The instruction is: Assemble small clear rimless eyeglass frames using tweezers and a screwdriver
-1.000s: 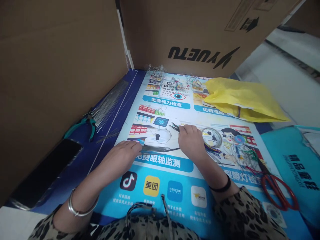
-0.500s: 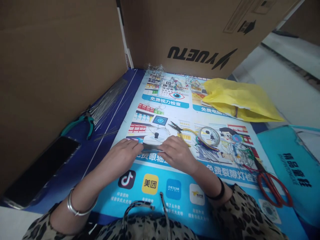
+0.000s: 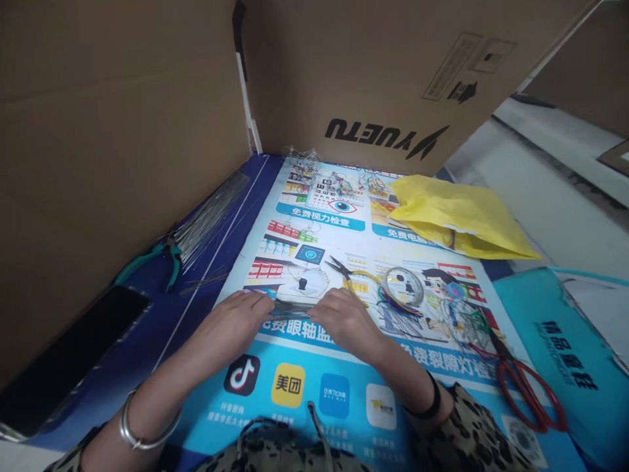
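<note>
My left hand (image 3: pixel 234 324) and my right hand (image 3: pixel 344 319) rest on a printed poster (image 3: pixel 314 387), fingers pinched on the two ends of a small bundle of short thin metal wires (image 3: pixel 293 306) lying between them. Just beyond my right hand lie yellow-handled needle-nose pliers (image 3: pixel 350 272), loose on the poster. A roll of clear tape (image 3: pixel 403 286) and a tangle of coloured wire pieces (image 3: pixel 464 314) lie to the right of the pliers.
Cardboard walls (image 3: pixel 118 131) close off the left and back. A bundle of long wires (image 3: pixel 209 216), green-handled pliers (image 3: pixel 152 257) and a black phone (image 3: pixel 69 360) lie at left. Yellow bag (image 3: pixel 457 213), red scissors (image 3: pixel 523 387) and a teal bag (image 3: pixel 565 347) at right.
My right hand let go of the yellow-handled pliers, left them on the poster, and came back to the wire bundle. Both hands now pinch its ends. The view tilted slightly.
</note>
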Available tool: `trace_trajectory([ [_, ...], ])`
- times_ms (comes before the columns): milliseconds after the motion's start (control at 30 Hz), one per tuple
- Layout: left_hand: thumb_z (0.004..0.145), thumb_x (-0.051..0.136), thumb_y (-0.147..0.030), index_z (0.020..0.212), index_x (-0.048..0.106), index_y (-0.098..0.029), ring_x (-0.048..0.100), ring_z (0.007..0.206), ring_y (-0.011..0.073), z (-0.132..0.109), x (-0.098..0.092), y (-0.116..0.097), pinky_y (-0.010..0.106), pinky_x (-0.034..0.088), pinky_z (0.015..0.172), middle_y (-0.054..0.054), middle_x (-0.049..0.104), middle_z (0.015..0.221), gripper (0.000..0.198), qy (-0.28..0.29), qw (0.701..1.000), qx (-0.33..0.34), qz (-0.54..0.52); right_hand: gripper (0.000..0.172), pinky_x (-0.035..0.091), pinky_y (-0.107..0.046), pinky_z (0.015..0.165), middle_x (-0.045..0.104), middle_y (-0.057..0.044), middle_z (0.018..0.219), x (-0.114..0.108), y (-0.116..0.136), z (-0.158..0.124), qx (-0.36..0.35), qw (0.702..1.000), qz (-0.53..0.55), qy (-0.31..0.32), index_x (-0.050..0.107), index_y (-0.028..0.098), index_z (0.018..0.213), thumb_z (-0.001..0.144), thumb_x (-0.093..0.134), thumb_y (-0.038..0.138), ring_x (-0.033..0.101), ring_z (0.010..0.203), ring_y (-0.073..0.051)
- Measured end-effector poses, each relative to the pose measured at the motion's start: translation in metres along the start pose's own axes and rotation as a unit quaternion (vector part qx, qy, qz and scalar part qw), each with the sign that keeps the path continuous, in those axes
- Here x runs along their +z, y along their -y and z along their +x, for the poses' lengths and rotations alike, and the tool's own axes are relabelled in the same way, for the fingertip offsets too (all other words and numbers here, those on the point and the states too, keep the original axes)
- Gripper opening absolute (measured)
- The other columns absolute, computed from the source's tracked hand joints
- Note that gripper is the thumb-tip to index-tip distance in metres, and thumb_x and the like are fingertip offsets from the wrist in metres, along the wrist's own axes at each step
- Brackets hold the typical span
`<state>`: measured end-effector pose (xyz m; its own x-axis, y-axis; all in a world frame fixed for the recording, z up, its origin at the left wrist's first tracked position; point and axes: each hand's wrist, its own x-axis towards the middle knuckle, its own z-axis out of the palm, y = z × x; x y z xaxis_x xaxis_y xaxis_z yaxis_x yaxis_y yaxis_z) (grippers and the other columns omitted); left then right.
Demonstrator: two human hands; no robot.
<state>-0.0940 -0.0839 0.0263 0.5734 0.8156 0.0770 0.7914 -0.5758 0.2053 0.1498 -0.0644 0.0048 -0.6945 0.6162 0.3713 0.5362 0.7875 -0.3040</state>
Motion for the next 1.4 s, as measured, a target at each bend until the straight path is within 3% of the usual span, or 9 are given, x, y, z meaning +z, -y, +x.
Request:
trace_trajectory([
  [200, 0.083, 0.044, -0.015, 0.082, 0.056, -0.017, 0.056, 0.078, 0.0208, -0.005, -0.006, -0.006, 0.038, 0.044, 0.073, 0.006, 0.061, 0.083, 0.013, 0.008, 1.0, 0.006, 0.007, 0.024, 0.036, -0.028, 0.071, 0.06, -0.004, 0.075, -0.043, -0.016, 0.003, 0.021, 0.994, -0.046, 0.099, 0.065, 0.018, 0.074, 0.086, 0.044, 0.02, 0.047, 0.075, -0.014],
  [333, 0.084, 0.046, -0.018, 0.083, 0.059, -0.018, 0.055, 0.087, 0.0214, -0.005, -0.009, -0.012, 0.039, 0.043, 0.079, 0.005, 0.061, 0.084, 0.013, 0.013, 0.999, 0.029, -0.006, 0.026, 0.036, -0.025, 0.065, 0.058, -0.006, 0.074, -0.078, -0.023, 0.0, 0.082, 0.993, -0.071, 0.047, 0.067, 0.019, 0.077, 0.087, 0.044, 0.024, 0.047, 0.075, -0.015],
  [433, 0.086, 0.045, -0.025, 0.1, 0.058, -0.016, 0.055, 0.092, 0.0213, -0.001, -0.012, -0.016, 0.038, 0.045, 0.08, 0.008, 0.061, 0.098, 0.021, -0.059, 0.998, 0.006, -0.022, 0.025, 0.036, -0.025, 0.064, 0.057, -0.006, 0.075, -0.087, -0.019, 0.002, 0.081, 0.992, -0.095, 0.024, 0.068, 0.02, 0.078, 0.086, 0.045, 0.024, 0.047, 0.077, -0.015],
  [500, 0.086, 0.044, -0.027, 0.112, 0.052, -0.012, 0.053, 0.099, 0.0223, 0.005, -0.016, -0.021, 0.037, 0.045, 0.083, 0.012, 0.059, 0.108, 0.031, -0.103, 0.994, -0.01, -0.02, 0.024, 0.037, -0.026, 0.064, 0.057, -0.006, 0.075, -0.087, -0.012, 0.006, 0.06, 0.992, -0.107, 0.007, 0.069, 0.02, 0.081, 0.086, 0.045, 0.023, 0.046, 0.077, -0.015],
  [600, 0.087, 0.042, -0.027, 0.12, 0.047, -0.013, 0.051, 0.105, 0.0234, 0.018, -0.025, -0.026, 0.039, 0.043, 0.087, 0.012, 0.056, 0.116, 0.036, -0.117, 0.993, 0.003, 0.022, 0.023, 0.037, -0.027, 0.065, 0.058, -0.006, 0.075, -0.086, -0.003, 0.017, 0.023, 0.993, -0.115, -0.03, 0.069, 0.019, 0.083, 0.085, 0.046, 0.02, 0.046, 0.077, -0.015],
  [733, 0.088, 0.041, -0.023, 0.113, 0.053, -0.017, 0.058, 0.09, 0.0198, 0.042, -0.034, -0.025, 0.034, 0.045, 0.079, 0.008, 0.063, 0.101, 0.028, -0.09, 0.992, 0.065, 0.067, 0.023, 0.036, -0.028, 0.066, 0.058, -0.005, 0.076, -0.085, -0.001, 0.029, 0.011, 0.99, -0.128, -0.064, 0.068, 0.02, 0.084, 0.086, 0.045, 0.021, 0.046, 0.077, -0.015],
  [933, 0.08, 0.052, -0.015, 0.093, 0.062, -0.017, 0.053, 0.087, 0.0214, 0.081, -0.038, -0.017, 0.032, 0.042, 0.072, 0.007, 0.059, 0.086, 0.016, -0.098, 0.983, 0.069, 0.137, 0.023, 0.031, -0.029, 0.067, 0.057, -0.007, 0.075, -0.076, -0.007, 0.038, 0.098, 0.964, -0.245, 0.025, 0.066, 0.017, 0.072, 0.083, 0.046, 0.015, 0.043, 0.078, -0.018],
  [1067, 0.08, 0.052, -0.014, 0.08, 0.062, -0.015, 0.05, 0.085, 0.0218, 0.103, -0.032, -0.015, 0.034, 0.039, 0.073, 0.007, 0.057, 0.08, 0.01, -0.093, 0.98, 0.085, 0.154, 0.018, 0.03, -0.03, 0.063, 0.057, -0.007, 0.074, -0.063, -0.009, 0.048, 0.155, 0.939, -0.301, 0.057, 0.064, 0.017, 0.076, 0.079, 0.048, 0.009, 0.044, 0.078, -0.02],
  [1400, 0.079, 0.049, -0.01, 0.085, 0.061, -0.012, 0.047, 0.09, 0.0244, 0.121, -0.002, -0.008, 0.037, 0.038, 0.076, 0.01, 0.056, 0.087, 0.014, -0.097, 0.982, 0.09, 0.136, 0.013, 0.037, -0.033, 0.063, 0.056, -0.012, 0.081, -0.026, -0.021, 0.063, 0.172, 0.934, -0.306, 0.067, 0.062, 0.014, 0.078, 0.079, 0.05, 0.011, 0.046, 0.083, -0.024],
])
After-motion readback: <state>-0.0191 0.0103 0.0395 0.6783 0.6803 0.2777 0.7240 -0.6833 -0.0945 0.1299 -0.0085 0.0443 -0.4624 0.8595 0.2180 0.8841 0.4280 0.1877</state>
